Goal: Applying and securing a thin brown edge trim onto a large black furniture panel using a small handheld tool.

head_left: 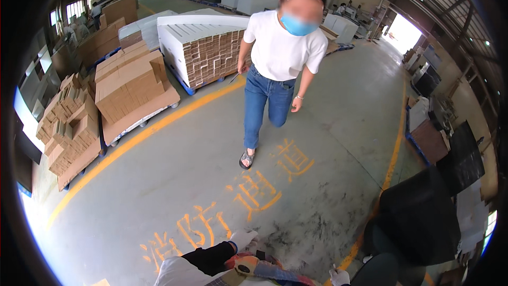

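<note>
My left hand [244, 239], right hand [339, 276]: openness and hold I couldn't tell; cardboard stack [127, 85] stood built, remainder unclear!

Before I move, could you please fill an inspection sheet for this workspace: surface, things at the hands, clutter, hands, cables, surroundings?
Surface: grey floor with yellow lines, painted characters and dark smudges.
Things at the hands: multicoloured fabric beside the left hand.
Clutter: brown stacks at left; large black object at right.
Hands: left hand and right hand in white gloves; grip unclear.
Cables: nothing seen.
Surroundings: person in a white shirt, mid-step ahead; bright doorway beyond.
</note>
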The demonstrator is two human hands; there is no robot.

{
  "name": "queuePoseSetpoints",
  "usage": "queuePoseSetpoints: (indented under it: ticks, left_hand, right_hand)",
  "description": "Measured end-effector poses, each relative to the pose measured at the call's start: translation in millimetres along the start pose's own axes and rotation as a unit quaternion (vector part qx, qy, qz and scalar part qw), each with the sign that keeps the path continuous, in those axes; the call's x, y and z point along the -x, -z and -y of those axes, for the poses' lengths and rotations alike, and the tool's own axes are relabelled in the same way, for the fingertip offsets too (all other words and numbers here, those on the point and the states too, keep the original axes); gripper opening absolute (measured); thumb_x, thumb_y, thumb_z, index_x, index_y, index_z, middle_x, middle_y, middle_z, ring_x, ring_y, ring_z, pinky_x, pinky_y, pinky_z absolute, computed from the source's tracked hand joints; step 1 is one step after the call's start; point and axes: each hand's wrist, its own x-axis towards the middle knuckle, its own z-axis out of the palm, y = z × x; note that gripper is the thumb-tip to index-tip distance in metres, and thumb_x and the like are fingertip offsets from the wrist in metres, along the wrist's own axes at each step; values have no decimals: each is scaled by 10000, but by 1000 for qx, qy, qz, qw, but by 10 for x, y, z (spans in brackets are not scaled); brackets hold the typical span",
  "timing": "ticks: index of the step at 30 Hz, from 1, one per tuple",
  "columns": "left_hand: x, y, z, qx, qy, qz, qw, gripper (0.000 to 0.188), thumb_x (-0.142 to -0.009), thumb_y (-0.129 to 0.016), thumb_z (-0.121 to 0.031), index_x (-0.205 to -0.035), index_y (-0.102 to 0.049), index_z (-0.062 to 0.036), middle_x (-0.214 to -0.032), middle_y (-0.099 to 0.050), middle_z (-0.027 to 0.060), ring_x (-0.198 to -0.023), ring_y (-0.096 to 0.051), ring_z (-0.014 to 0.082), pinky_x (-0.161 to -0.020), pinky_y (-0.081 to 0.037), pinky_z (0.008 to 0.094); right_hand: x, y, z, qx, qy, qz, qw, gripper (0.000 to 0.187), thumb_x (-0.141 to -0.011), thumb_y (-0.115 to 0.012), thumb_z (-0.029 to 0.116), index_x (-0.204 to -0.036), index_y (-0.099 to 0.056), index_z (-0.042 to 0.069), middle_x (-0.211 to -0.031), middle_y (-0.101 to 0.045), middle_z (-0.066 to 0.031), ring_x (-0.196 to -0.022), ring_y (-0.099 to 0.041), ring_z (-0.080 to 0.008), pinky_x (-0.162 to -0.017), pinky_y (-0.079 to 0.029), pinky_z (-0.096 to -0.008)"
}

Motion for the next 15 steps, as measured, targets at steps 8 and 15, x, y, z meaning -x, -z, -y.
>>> queuePoseSetpoints:
  ticks: [8, 15]
  left_hand:
    - [158, -8, 169, -21, 14, -10, 1000, 297, -940, -593, -271, -1035, -682, -5, -927, -723, 83, -715, -682, 155, -652, -559, 282]
    - [219, -202, -50, 22, 11, 46, 999, 333, -930, -595, -269, -1086, -653, 19, -950, -707, 115, -753, -686, 181, -676, -567, 300]
  right_hand:
    - [-194, 43, -206, -45, -77, 54, 995, 401, -954, -503, 396, -1123, -674, 74, -955, -668, -248, -883, -643, -404, -750, -496, -492]
    - [-628, -519, -1842, -637, -36, 48, 769, 338, -937, -528, 256, -1212, -622, 83, -974, -694, -220, -807, -650, -325, -693, -506, -436]
